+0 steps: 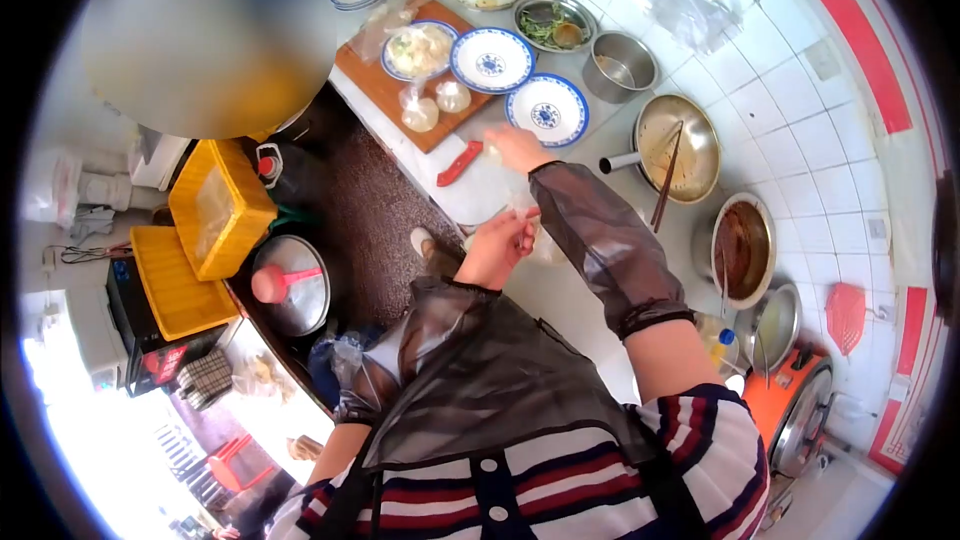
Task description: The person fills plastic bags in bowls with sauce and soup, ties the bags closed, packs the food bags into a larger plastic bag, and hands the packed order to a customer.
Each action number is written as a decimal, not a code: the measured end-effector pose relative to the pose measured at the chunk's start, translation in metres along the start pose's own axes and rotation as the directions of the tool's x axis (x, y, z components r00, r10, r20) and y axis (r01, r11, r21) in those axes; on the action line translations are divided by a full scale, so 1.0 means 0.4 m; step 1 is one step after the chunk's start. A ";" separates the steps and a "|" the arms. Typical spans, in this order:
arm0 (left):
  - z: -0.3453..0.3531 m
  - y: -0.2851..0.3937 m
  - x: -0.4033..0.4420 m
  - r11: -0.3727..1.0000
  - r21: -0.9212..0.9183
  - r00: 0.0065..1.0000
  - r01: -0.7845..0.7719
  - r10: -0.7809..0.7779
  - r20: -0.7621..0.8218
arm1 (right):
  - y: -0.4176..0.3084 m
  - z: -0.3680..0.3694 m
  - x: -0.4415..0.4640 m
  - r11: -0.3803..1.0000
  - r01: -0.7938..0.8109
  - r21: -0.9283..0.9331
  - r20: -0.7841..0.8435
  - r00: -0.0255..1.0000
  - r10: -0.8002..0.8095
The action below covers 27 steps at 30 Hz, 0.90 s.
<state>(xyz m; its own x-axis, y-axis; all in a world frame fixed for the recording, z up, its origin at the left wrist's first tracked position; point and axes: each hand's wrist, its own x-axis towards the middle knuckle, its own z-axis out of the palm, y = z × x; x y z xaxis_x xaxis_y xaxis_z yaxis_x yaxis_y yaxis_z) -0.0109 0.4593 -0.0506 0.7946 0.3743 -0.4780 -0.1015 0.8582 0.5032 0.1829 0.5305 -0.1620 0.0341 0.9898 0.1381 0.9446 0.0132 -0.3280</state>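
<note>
Taking the red knife (pixel 460 163) as landmark, my left grip (pixel 496 248) is hanging nearer my body, its fingers curling closed and pinching a clear bag (pixel 517 198). The bag is sitting between my grips, to the knife's right. My right grip (pixel 518 149) is hovering just right of the knife, fingers bending down; I cannot tell how far it is closing or whether it is holding the bag. The board (pixel 438 133) is lying beyond the knife.

Ylw crate (pixel 246 202) nr dk jug (pixel 297 176)
</note>
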 end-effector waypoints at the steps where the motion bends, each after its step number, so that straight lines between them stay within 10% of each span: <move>1: -0.005 0.007 -0.005 1.000 -0.018 1.000 0.000 0.001 0.017 | 0.016 0.010 0.020 1.000 0.007 0.002 0.004 1.000 -0.007; 4: -0.009 0.008 -0.007 0.999 -0.037 0.999 0.009 -0.007 0.040 | 0.071 -0.010 0.028 0.937 -0.239 0.253 0.085 0.971 0.224; 7: 0.005 0.020 0.001 1.000 -0.005 0.998 0.012 -0.012 0.059 | 0.085 -0.102 0.003 0.489 -0.488 0.723 0.356 0.870 0.341; 10: -0.005 0.022 0.008 1.000 -0.028 0.999 -0.002 0.004 0.047 | 0.052 -0.209 -0.035 0.135 -0.554 0.822 0.483 0.802 0.352; 14: -0.015 0.019 0.015 1.000 -0.031 0.998 -0.004 0.006 0.059 | 0.051 -0.244 -0.061 0.055 -0.559 0.827 0.499 0.777 0.383; 18: -0.021 0.016 0.016 1.000 -0.007 0.997 -0.023 0.023 0.071 | 0.069 -0.164 -0.058 0.371 -0.502 0.781 0.371 0.851 0.372; 20: -0.017 0.016 0.009 0.999 0.004 0.997 -0.037 0.037 0.073 | 0.064 -0.109 -0.041 0.734 -0.277 0.620 0.059 0.949 0.308; 27: -0.002 0.032 -0.007 0.953 0.289 0.996 -0.087 0.093 -0.007 | 0.052 -0.058 -0.018 0.848 -0.294 0.442 0.022 0.948 0.318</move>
<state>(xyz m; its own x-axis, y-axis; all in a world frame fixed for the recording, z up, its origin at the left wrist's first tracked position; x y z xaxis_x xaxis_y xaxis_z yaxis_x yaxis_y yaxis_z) -0.0149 0.4696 -0.0434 0.7773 0.4551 -0.4344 0.0072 0.6840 0.7295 0.2099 0.5205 -0.1483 0.3252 0.9456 0.0065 0.6462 -0.2172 -0.7316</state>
